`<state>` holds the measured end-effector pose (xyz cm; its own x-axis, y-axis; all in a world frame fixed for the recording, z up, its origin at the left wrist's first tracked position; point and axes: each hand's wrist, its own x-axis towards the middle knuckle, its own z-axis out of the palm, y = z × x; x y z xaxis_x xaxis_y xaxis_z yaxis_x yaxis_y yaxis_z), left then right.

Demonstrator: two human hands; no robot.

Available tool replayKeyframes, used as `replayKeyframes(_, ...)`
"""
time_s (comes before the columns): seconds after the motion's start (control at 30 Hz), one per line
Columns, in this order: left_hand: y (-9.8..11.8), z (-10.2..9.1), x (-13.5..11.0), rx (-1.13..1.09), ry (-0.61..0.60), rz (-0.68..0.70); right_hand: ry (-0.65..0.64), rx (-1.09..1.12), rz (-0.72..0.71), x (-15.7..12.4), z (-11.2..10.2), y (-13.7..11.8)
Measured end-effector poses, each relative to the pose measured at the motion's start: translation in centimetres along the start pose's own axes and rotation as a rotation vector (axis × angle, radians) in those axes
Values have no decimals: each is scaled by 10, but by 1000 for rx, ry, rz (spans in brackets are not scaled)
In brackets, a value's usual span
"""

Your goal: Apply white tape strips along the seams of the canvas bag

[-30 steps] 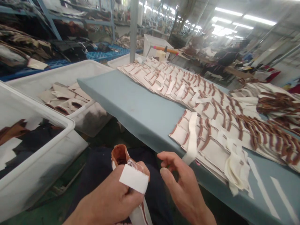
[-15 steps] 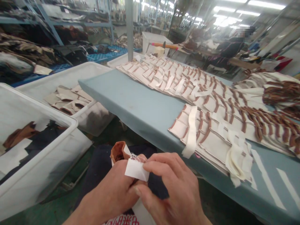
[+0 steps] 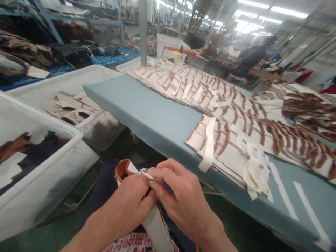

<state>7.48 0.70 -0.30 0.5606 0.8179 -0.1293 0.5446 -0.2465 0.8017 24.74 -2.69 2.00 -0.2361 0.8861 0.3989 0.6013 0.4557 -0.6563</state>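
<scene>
Over my lap, my left hand (image 3: 128,199) is closed around a cream fabric piece (image 3: 157,227) with a brown inner side. The brown upper end (image 3: 123,169) curls open beyond the knuckles. The lower part hangs between my wrists. My right hand (image 3: 181,196) meets the left one, its thumb and forefinger pinching a short white strip (image 3: 151,176) at the piece's upper edge. Loose white threads (image 3: 143,171) stick up beside the strip. My fingers hide most of the strip and the part of the fabric inside the left grip.
The blue-grey table (image 3: 126,105) carries overlapping rows of cream pieces with brown edges (image 3: 236,108). Cream strips (image 3: 209,143) lie over them. White bins (image 3: 78,134) holding fabric stand at left. A person (image 3: 250,56) sits in the far background.
The white strip, earlier lying flat and broad over my left hand, is now folded or turned edge-on in my right fingers. My right hand has shifted left and slightly up.
</scene>
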Motion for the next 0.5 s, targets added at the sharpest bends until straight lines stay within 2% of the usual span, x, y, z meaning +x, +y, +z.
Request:
replayKeyframes(0.1,1,-4,-7,-170,4,-51,80,117,42,0,9,-1)
replayKeyframes(0.2,-3,-6,-23,-433,-23,-140,146,456,292,0,20,4)
replayKeyframes(0.27,-7,-6,-34,-577,25,-237,200,711,471,-1,27,10)
replayKeyframes(0.33,-14,-5,-43,-701,89,-334,246,872,548,-5,33,18)
replayKeyframes(0.4,-24,-3,-47,-784,77,-394,229,926,599,-13,36,22)
replayKeyframes(0.5,-42,2,-47,-771,-47,-432,129,956,715,-28,38,20)
